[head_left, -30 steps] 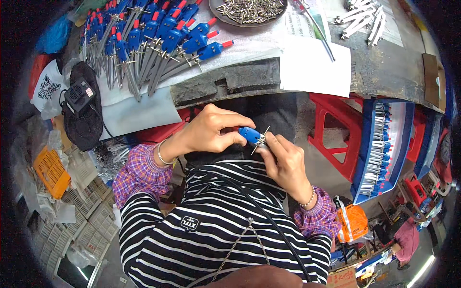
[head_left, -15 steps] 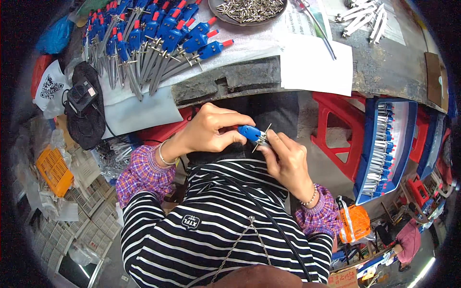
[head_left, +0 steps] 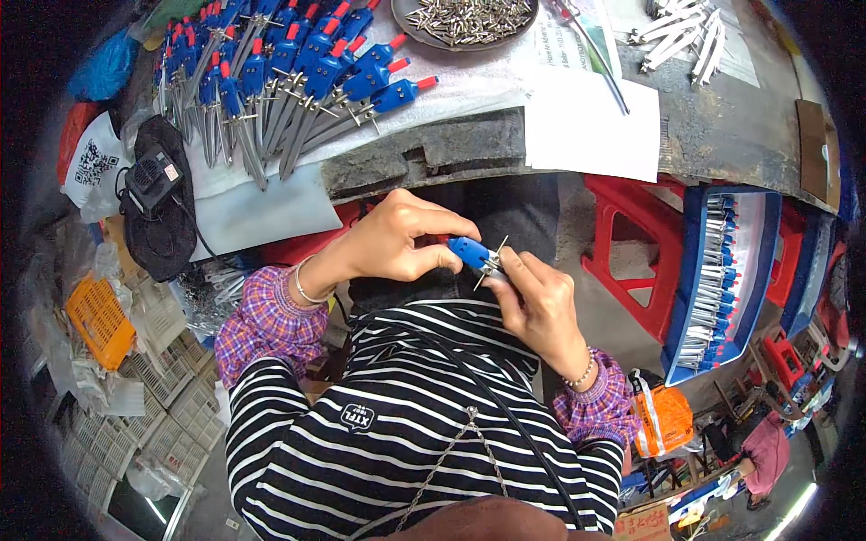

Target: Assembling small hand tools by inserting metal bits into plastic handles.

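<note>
Between my two hands, over my lap, is a blue plastic-bodied tool [head_left: 468, 252] with a thin metal crosspiece; I cannot make out its exact kind. My left hand [head_left: 397, 236] pinches its red end between thumb and fingers. On the other side my right hand [head_left: 539, 302] is closed on the metal end beside the crosspiece, hiding the rest of it. Similar blue tools [head_left: 322, 77] with red tips and long grey metal legs lie heaped on the bench beyond my left hand.
A round dish [head_left: 532, 34] of small metal parts stands on the bench [head_left: 722, 135], near white paper [head_left: 591, 126]. A blue tray [head_left: 741, 298] of more tools sits to the right by a red stool [head_left: 636, 261]. A black fan-like device [head_left: 155, 180] is at left.
The tool is turned very slightly between my fingers, and a bit of its red end now shows by my left fingertips. Both hands keep their grip.
</note>
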Demonstrator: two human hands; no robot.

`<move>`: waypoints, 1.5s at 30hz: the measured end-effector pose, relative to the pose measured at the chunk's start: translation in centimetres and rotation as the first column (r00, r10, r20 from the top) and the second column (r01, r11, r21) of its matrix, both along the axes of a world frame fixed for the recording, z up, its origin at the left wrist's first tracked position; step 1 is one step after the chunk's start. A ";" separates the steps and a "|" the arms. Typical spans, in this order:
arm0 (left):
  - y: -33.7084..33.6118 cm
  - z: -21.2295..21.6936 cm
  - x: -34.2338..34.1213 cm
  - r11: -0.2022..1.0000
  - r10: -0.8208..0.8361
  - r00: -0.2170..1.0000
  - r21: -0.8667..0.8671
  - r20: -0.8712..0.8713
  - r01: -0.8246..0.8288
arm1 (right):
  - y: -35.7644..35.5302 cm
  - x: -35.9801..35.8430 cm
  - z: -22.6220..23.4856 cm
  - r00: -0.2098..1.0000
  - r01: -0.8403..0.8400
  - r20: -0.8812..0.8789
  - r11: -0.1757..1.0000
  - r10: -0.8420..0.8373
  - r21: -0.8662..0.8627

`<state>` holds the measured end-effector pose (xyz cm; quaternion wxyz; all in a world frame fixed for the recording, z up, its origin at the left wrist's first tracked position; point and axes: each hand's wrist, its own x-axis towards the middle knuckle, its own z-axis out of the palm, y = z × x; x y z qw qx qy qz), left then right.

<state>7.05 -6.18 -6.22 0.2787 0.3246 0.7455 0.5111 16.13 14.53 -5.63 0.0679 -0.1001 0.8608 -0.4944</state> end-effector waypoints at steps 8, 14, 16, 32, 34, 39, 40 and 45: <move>-0.1 -0.1 0.1 0.998 0.035 0.999 0.047 -0.023 -0.034 | -0.3 0.0 0.0 1.000 0.030 -0.001 0.999 -0.030 -0.020; 0.2 0.5 0.1 0.999 0.044 0.998 0.022 -0.044 -0.043 | -0.2 -0.1 0.0 0.999 0.032 -0.025 0.999 -0.033 -0.022; 0.2 0.6 0.2 0.999 0.045 0.996 0.023 -0.072 -0.043 | -0.2 -0.1 0.1 0.999 0.033 -0.016 0.999 -0.033 -0.015; 0.3 0.5 0.0 0.999 0.023 0.997 0.027 -0.067 -0.021 | 0.1 0.0 -0.1 1.000 0.008 -0.030 1.000 -0.009 -0.015; 0.3 0.6 -0.1 0.999 0.021 0.997 0.032 -0.075 -0.019 | 0.0 -0.1 -0.1 0.999 0.033 -0.036 0.999 -0.034 -0.036; 0.5 1.1 -0.1 0.999 0.006 0.997 0.035 -0.073 -0.003 | 0.2 -0.1 -0.2 0.994 0.066 0.098 0.984 -0.050 -0.168; 0.5 1.6 -0.4 0.999 -0.053 0.996 -0.012 -0.070 0.052 | 0.3 -0.1 -0.2 0.979 0.113 0.191 0.959 -0.064 -0.259; 1.4 4.5 -2.0 0.992 0.105 0.955 -0.035 -0.277 -0.119 | 1.2 1.4 -1.7 0.814 0.260 0.581 0.901 -0.010 -0.348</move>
